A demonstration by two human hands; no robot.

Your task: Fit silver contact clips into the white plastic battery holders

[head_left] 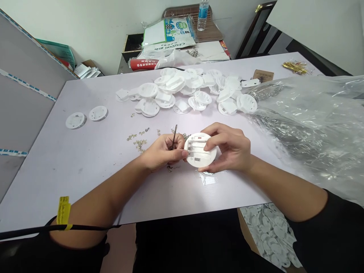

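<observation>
Two hands meet at the frame's centre: our right hand (227, 149) pinches the round white plastic disc (200, 150) by its rim, open side up, so our left hand (162, 151), fingers closed on thin dark metal tweezers (174, 137), can reach its slots beside the small brass clips (138, 139).

Right hand (227, 149) grips a round white plastic disc (200, 150) (slotted side up) near the front edge of the pale lilac tabletop (85, 163), left hand (163, 151) pinches thin dark metal tweezers (174, 137) touching the disc's rim. Small brass-coloured metal clips (139, 141) are scattered just beside the left hand, and a heap of white plastic discs (190, 93) sits toward the far edge.
</observation>
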